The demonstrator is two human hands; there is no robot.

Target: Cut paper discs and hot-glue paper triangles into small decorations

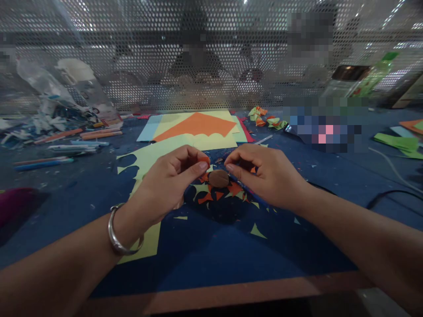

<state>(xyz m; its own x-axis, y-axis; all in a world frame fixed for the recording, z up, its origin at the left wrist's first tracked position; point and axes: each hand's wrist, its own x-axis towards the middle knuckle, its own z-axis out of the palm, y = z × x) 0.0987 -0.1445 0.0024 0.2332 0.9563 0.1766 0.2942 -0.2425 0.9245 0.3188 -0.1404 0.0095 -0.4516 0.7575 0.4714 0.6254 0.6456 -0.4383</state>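
My left hand [168, 178], a metal bangle on its wrist, pinches a small orange paper piece [205, 160] between thumb and fingers. Just across from it, my right hand [264, 169] has thumb and forefinger pressed together; whatever it may hold is hidden. Between and slightly below the fingertips sits a round brown disc [218, 178]. Orange and pale green paper scraps [203, 196] lie scattered around the disc. A pale green sheet [142, 246] with rounded cutouts along its edge lies partly beneath my left hand and wrist.
Behind the hands, an orange sheet [198, 125] tops stacked coloured paper. Pens [46, 164] and a bottle [89, 92] are at left. Crumpled paper [276, 123], a jar [345, 81] and a cable [393, 163] are at right. A perforated metal screen [148, 66] stands behind the blue table.
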